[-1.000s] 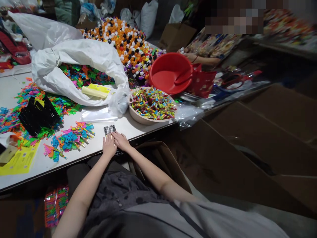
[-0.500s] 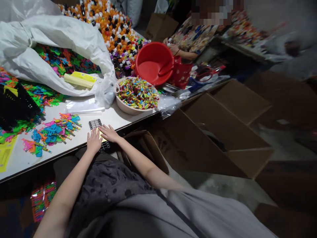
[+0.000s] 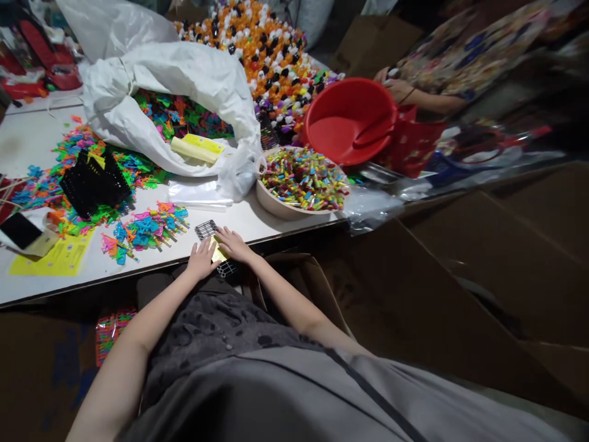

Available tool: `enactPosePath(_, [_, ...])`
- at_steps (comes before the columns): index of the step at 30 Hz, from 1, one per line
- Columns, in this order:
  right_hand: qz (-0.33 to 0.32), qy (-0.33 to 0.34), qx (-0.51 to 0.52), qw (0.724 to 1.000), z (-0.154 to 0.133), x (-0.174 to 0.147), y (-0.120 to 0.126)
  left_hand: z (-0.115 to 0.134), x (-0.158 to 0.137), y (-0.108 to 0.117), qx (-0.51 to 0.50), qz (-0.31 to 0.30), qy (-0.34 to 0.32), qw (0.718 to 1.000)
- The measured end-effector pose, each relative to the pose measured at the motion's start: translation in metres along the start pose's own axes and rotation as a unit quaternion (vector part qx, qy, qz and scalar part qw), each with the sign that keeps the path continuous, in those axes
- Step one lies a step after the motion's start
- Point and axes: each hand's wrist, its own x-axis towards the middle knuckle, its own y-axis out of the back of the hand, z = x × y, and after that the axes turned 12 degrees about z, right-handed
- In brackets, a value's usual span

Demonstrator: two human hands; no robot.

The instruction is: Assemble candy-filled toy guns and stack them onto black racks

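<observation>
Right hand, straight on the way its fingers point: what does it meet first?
Probably the far end of the black grid, just beyond the fingertips of the right hand. Depth is unclear; passing above that, it would head toward the colourful toy pile.

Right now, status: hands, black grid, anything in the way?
Left hand and right hand: both outstretched at yellow piece. Black grid: beneath it, overhanging table edge. Obstruction: hands hide part of both.
</observation>
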Motion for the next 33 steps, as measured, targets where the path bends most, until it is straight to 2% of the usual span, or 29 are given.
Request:
enactPosePath(3, [-0.025, 0.025, -0.013, 0.999, -0.003, 0.000, -0.006, 0.001, 0.000, -0.008, -0.013, 0.020, 0.014, 1.000])
enactPosePath(9, [-0.010, -0.009, -0.044, 0.999, 0.010, -0.004, -0.015, -0.002, -0.007, -0.012, -0.034, 0.031, 0.018, 0.999])
enactPosePath(18, [-0.007, -0.033, 0.013, 0.999, 0.011, -0.009, -0.018, -0.021, -0.016, -0.011, -0.061, 0.020, -0.079, 0.995])
enactPosePath(20, [-0.006, -0.041, 0.040, 0.998, 0.014, -0.009, -0.018, -0.020, -0.016, -0.013, -0.054, 0.030, -0.094, 0.994])
enactPosePath(23, [0.007, -0.082, 0.133, 0.988, 0.018, -0.007, -0.016, -0.012, -0.015, -0.016, -0.053, 0.056, -0.071, 0.994])
enactPosePath(26, [0.049, -0.153, 0.284, 0.945, 0.019, -0.007, -0.008, -0.003, -0.012, -0.012, -0.093, 0.095, -0.023, 0.991])
enactPosePath(29, [0.096, -0.160, 0.397, 0.899, 0.013, -0.009, 0.004, 0.004, -0.008, 0.003, -0.189, 0.197, 0.048, 0.961])
enactPosePath(31, [0.113, -0.126, 0.438, 0.883, 0.005, -0.011, 0.012, 0.008, -0.008, 0.015, -0.292, 0.280, 0.100, 0.909])
enactPosePath(33, [0.124, -0.087, 0.440, 0.885, -0.004, -0.013, 0.019, 0.011, -0.009, 0.025, -0.398, 0.339, 0.150, 0.839])
